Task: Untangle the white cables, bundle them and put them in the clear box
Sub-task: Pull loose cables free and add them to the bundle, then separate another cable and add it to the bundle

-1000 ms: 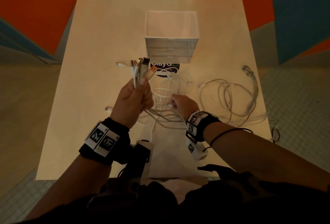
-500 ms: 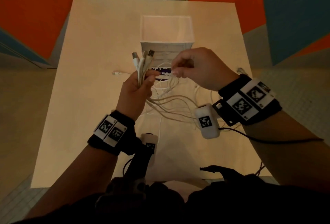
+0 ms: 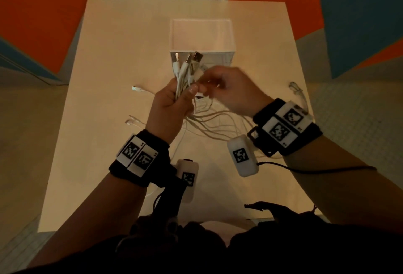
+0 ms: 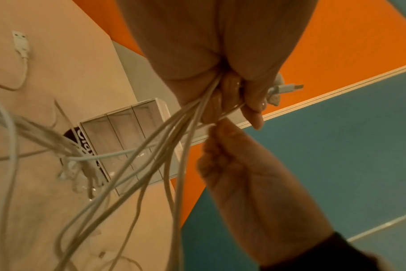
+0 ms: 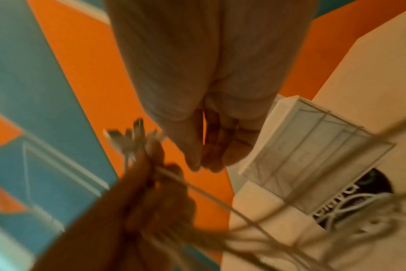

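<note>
Gathering plug ends: our left hand (image 3: 172, 103) grips the white cables (image 3: 185, 72) upright, just before the clear box (image 3: 202, 40).
Item detail: our right hand (image 3: 226, 90), down on the desk (image 3: 109, 55) a second ago, has risen to the bunch; the frames are too blurred to tell whether it pinches a strand. Several ends are now collected; loops trail on the desk, one plug (image 3: 136, 88) loose. Bundling unfinished, we judge.

Right hand (image 5: 211, 139) fingers extended beside left hand (image 5: 151, 183) gripping white cables (image 5: 127, 144); clear box (image 5: 313, 165) on worktop (image 5: 371, 73).
</note>
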The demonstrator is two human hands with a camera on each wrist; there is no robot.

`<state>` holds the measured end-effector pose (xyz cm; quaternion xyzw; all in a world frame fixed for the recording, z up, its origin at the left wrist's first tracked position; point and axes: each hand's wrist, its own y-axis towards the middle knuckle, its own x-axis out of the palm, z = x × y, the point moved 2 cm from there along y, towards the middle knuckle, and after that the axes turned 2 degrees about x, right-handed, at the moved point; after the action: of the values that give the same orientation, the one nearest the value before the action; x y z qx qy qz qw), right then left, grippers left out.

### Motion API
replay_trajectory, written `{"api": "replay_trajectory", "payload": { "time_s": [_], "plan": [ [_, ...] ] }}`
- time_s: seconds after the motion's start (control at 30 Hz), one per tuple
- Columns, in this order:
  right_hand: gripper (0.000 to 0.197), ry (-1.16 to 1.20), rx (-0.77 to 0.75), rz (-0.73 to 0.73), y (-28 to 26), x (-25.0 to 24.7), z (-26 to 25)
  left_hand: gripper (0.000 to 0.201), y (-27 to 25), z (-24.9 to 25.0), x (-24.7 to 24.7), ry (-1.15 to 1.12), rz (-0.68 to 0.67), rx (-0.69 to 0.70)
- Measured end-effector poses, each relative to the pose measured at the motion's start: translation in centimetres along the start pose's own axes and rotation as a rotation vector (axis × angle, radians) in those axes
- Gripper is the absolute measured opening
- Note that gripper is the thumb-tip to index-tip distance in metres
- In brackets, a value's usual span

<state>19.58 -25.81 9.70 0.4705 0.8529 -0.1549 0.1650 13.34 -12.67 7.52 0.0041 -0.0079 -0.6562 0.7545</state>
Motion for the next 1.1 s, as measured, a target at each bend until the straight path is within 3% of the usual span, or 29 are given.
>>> {"api": "replay_trajectory", "payload": {
  "time_s": [0.1, 0.2, 0.33, 0.43, 0.5, 0.7, 0.93, 1.03, 1.1],
  "plan": [
    [0.015, -0.091, 0.024, -0.178, -0.3, 2.1, 1.4, 0.018, 0.1, 0.3, 0.0, -0.028, 0.042, 0.007],
    [0.018, -0.009, 0.083, -0.187, -0.3, 2.6, 2.2, 0.022, 0.0, -0.1, -0.4, -0.057, 0.068, 0.018],
    [0.015, -0.119, 0.097, -0.296, -0.5, 3.1, 3.6, 0.025, 0.5, -0.7, -1.3, -0.124, 0.132, 0.039],
    [0.012, -0.061, 0.149, -0.361, -1.0, 3.8, 4.8, 0.032, 0.9, -0.5, -1.4, -0.334, 0.089, 0.032],
    [0.011, -0.028, 0.165, -0.376, -1.0, 4.1, 5.3, 0.031, 0.9, -0.1, -1.2, -0.354, 0.067, -0.015],
    [0.013, -0.245, 0.073, -0.334, -0.5, 3.9, 6.6, 0.03, 0.2, 0.2, -1.7, -0.342, 0.106, -0.076],
    [0.018, -0.479, 0.027, -0.257, 1.0, 1.9, 6.5, 0.022, -0.4, -0.1, -3.0, -0.136, 0.165, -0.053],
    [0.017, -0.448, 0.001, -0.151, 1.3, 0.9, 5.6, 0.013, -0.3, -0.3, -3.3, -0.019, 0.235, -0.027],
    [0.013, -0.292, 0.031, -0.063, 1.3, 0.3, 4.6, 0.007, -0.2, -0.7, -3.3, 0.041, 0.261, -0.031]
  ]
}}
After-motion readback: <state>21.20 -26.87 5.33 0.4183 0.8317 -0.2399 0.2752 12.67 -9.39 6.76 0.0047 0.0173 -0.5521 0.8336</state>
